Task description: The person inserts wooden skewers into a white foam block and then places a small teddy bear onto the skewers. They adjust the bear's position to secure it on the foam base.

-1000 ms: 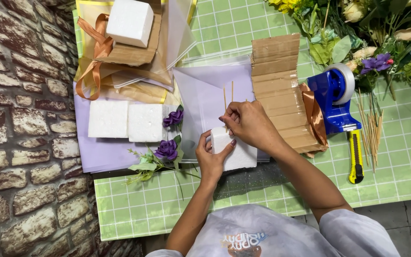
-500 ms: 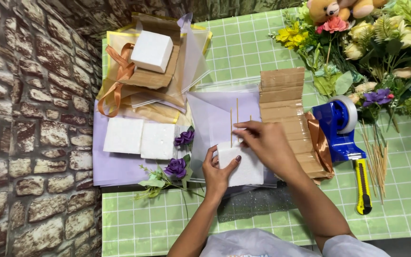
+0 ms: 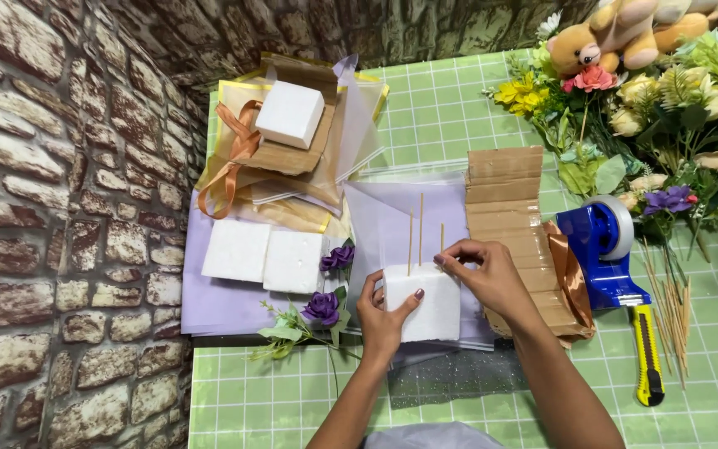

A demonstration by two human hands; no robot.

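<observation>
My left hand (image 3: 384, 312) grips the near left corner of a white foam block (image 3: 425, 303), thumb on the front face, fingers wrapped round the side. My right hand (image 3: 488, 274) pinches a thin wooden stick (image 3: 441, 239) at the block's top edge, fingertips closed on it. Two more sticks (image 3: 415, 229) stand upright in the foam just beside it. The block sits on lilac paper (image 3: 384, 220), near the front middle of the green gridded mat (image 3: 450, 108).

My right hand hides the block's right side, so I cannot tell how deep the stick sits. Both forearms run off the bottom edge. The purple flowers (image 3: 326, 303) lie just left of my left hand, beside two flat foam squares (image 3: 263, 256). Corrugated cardboard (image 3: 513, 208) lies behind my right hand, with a blue tape dispenser (image 3: 604, 241), a yellow knife (image 3: 648, 353) and loose sticks (image 3: 673, 312) beyond. The bouquet (image 3: 666, 100) and a plush bear (image 3: 617, 37) are cut off at the top right.

Since half a second ago, my right hand has shifted to the block's right, and a third stick now shows.
</observation>
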